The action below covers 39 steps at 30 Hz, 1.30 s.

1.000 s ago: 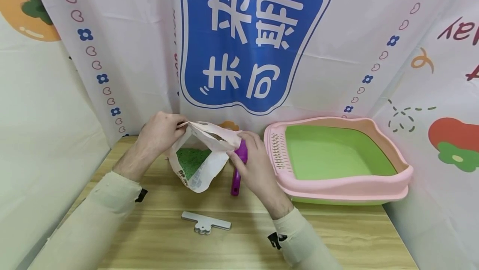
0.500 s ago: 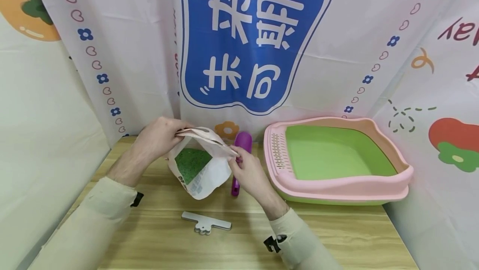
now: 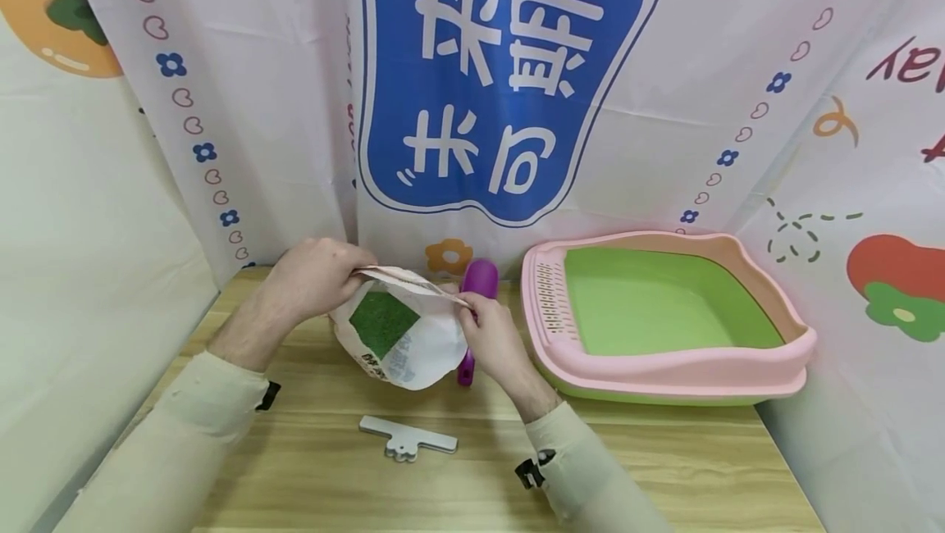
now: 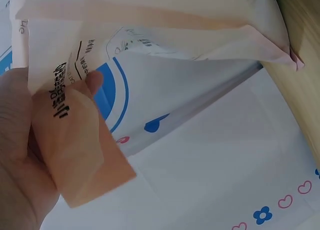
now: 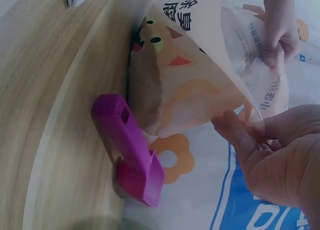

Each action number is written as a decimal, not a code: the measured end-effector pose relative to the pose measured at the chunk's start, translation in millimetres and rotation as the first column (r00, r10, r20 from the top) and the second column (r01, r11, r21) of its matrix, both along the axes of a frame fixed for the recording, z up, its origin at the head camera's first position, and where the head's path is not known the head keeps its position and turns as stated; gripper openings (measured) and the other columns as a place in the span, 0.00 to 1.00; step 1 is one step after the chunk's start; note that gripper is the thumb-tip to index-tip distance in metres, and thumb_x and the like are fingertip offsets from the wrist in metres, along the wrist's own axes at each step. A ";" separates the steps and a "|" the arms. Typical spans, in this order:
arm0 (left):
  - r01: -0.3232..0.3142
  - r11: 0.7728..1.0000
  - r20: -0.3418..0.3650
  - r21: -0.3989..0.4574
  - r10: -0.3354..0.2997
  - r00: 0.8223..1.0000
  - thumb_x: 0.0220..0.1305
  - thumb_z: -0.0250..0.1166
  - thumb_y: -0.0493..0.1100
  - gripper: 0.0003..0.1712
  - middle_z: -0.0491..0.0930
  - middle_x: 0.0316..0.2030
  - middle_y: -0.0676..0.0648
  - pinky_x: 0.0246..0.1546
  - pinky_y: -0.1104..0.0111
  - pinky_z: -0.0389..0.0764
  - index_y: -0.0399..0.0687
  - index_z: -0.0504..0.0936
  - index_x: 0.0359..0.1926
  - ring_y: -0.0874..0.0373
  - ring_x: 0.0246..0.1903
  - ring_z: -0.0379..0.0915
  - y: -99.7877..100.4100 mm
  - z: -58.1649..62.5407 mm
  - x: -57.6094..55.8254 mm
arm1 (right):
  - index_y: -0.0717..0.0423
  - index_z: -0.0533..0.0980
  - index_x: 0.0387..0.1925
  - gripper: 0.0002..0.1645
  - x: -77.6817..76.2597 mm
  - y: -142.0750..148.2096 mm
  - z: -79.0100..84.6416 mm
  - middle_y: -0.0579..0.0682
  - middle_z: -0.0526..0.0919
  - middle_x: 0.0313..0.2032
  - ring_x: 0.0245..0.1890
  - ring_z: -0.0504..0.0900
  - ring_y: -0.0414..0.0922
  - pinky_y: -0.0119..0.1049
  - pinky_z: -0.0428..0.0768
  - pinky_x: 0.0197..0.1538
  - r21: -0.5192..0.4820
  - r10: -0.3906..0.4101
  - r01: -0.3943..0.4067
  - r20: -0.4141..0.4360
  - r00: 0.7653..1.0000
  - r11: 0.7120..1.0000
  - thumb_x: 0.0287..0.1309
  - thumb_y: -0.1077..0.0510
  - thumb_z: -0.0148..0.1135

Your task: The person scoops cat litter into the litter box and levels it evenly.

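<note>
A pale plastic bag [image 3: 435, 344] with green granules [image 3: 384, 324] inside stands on the table with its mouth facing up. My left hand [image 3: 313, 279] pinches the left end of the bag's rim; in the left wrist view its thumb and fingers hold a folded flap. The right corner of the rim is gripped between thumb and fingers of my right hand [image 3: 496, 340]. A cat picture shows on the bag [image 5: 185, 85] in the right wrist view. Just right of the bag lies a purple scoop [image 3: 481, 277], partly hidden by my right hand.
A pink-rimmed green litter box [image 3: 664, 377] stands on the table's right side. A silver bag clip [image 3: 406, 438] lies in front of the bag. Printed cloth [image 3: 627, 156] hangs close behind everything.
My right hand has moved from over the purple scoop to the bag's right corner and lower. The left hand has dropped slightly, and the far rim is now drawn straighter between both hands.
</note>
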<state>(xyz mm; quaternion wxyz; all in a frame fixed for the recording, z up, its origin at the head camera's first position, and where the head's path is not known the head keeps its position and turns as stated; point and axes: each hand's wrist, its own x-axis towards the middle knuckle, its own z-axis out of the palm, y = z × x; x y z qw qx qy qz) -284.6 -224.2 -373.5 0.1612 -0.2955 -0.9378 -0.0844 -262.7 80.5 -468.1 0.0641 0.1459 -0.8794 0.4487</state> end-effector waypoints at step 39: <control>-0.299 0.954 0.036 -0.021 0.300 0.953 0.75 0.76 0.39 0.07 0.94 0.33 0.39 0.27 0.46 0.88 0.42 0.95 0.49 0.43 0.26 0.87 17.2 -10.0 35.9 | 0.54 0.87 0.74 0.21 -39.2 -30.2 18.1 0.59 0.96 0.62 0.46 0.89 0.48 0.47 0.90 0.55 0.074 0.066 -0.070 0.057 0.996 0.995 0.91 0.57 0.61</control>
